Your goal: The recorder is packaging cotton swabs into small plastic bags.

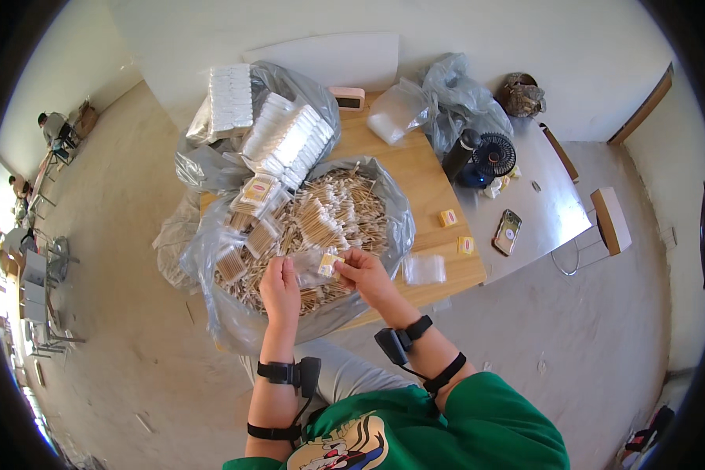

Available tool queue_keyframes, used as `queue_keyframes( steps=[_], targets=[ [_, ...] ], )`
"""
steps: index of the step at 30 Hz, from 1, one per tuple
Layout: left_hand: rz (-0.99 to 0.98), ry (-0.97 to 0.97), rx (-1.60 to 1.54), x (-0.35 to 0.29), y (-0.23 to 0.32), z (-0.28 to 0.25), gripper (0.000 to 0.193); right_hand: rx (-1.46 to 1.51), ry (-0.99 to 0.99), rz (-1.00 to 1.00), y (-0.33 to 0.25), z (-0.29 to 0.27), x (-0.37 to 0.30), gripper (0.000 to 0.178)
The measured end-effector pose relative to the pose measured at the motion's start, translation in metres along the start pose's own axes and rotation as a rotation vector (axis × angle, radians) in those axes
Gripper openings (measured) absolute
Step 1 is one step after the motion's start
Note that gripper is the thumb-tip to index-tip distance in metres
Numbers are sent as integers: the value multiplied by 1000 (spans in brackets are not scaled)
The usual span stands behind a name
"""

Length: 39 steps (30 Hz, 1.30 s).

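My left hand [280, 288] pinches one end of a small transparent plastic bag [309, 269]. At the bag's other end, my right hand [366, 276] holds a yellow-and-white label card [328, 264] between thumb and fingers. Whether the card is inside the bag or against it, I cannot tell. Both hands are above a big grey plastic sack [399, 215] full of loose wooden cotton swabs [360, 205]. Filled bags of swabs [264, 237] lie on the heap beyond my left hand, and a bag with a yellow card [256, 192] rests behind them.
Stacked packs of white-tipped swabs [286, 141] stand at the back left. On the wooden table [427, 188] lie small stacks of yellow cards [447, 218] and empty bags [424, 269]. The metal side table [540, 188] holds a phone [507, 233], a fan [494, 154] and a dark bottle [460, 153].
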State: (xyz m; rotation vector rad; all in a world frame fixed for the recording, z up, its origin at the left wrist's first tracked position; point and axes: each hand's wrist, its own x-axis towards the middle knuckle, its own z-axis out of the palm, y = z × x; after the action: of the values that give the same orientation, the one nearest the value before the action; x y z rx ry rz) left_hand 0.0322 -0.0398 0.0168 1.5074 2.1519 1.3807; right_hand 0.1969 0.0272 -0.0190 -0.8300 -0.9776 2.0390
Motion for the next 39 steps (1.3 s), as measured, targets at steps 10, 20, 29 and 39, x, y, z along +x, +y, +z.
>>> queue_keyframes(
  steps=[10,20,29,39],
  targets=[
    [-137,-42,-182,1,-1,19,18,-202,479,-238,-50,-134,-35,4],
    [-263,-331,-495,-31,34,70,20,-1078,980,-92,-42,-297,-37,21],
    [-368,-474,-534,-42,61,119,22,-1046,1356,-396,-28,-281,-35,14],
    [-390,-690,-455,-77,37,234,22,-1051,1313,-436,-26,-277,-37,11]
  ],
)
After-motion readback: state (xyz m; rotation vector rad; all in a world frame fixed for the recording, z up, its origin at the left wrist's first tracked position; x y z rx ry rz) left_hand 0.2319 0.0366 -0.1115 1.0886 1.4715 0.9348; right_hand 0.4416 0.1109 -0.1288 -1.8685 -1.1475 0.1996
